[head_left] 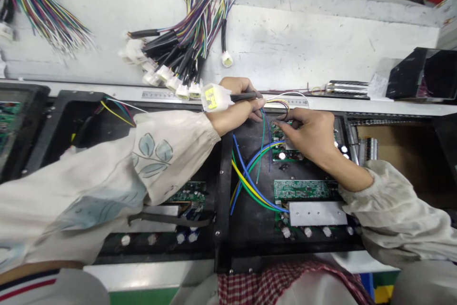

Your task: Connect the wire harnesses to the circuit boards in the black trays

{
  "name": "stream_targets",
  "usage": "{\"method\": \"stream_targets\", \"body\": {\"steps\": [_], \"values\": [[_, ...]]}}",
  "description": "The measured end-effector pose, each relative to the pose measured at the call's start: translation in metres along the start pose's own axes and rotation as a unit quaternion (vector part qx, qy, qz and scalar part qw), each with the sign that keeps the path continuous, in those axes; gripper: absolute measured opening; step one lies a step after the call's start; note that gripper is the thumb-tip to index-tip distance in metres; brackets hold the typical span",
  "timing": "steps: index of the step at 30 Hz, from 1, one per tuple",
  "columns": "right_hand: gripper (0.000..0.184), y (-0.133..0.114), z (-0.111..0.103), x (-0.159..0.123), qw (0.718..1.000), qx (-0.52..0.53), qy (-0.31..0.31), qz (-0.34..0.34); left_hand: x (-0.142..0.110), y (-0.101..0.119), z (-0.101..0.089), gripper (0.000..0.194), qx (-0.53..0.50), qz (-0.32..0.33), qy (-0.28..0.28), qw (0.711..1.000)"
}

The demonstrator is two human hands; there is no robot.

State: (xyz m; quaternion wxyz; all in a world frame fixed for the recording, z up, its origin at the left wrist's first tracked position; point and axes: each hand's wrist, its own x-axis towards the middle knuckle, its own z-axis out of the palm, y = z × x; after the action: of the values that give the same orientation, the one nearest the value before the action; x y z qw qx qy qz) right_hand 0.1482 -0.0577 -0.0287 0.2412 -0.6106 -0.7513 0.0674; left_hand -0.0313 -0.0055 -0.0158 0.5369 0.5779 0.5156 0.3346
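Note:
My left hand (240, 107) is closed around the black sleeve of a wire harness (218, 97), whose white connector with a yellow insert points left. Thin coloured wires fan out of its right end; a green and a blue one hang down loose. My right hand (310, 129) pinches the thin wires (283, 103) by their ends, just above the upper circuit board (273, 148), which it partly covers. Below lies a second circuit board (307, 191) with a silver heat-sink plate. Thick blue, green and yellow wires (250, 176) curve from both boards to the left.
A bundle of similar harnesses (189, 43) lies on the white bench, with another bundle (46, 5) far left. A black frame (223, 210) holds the boards. A ruler strip (153, 94) runs along the back rail. A dark box (421, 74) stands at right.

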Motion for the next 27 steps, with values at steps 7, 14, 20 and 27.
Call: {"method": "stream_targets", "body": {"steps": [7,14,20,27], "values": [[0.009,0.002,0.002,0.001,1.000,-0.029,0.004,-0.010,0.000,0.001,0.001,0.019,-0.006,-0.001,0.001,1.000],[0.009,0.003,0.009,0.000,0.997,-0.073,0.011,-0.026,0.002,-0.002,0.001,0.020,-0.024,0.003,0.004,1.000],[0.011,0.000,0.001,0.004,0.999,-0.020,-0.041,0.003,0.002,-0.003,0.001,0.020,-0.046,0.008,0.010,0.999],[0.010,-0.019,-0.029,-0.005,0.980,0.072,-0.184,-0.032,0.004,-0.004,0.002,0.015,-0.083,0.006,0.018,0.996]]}}
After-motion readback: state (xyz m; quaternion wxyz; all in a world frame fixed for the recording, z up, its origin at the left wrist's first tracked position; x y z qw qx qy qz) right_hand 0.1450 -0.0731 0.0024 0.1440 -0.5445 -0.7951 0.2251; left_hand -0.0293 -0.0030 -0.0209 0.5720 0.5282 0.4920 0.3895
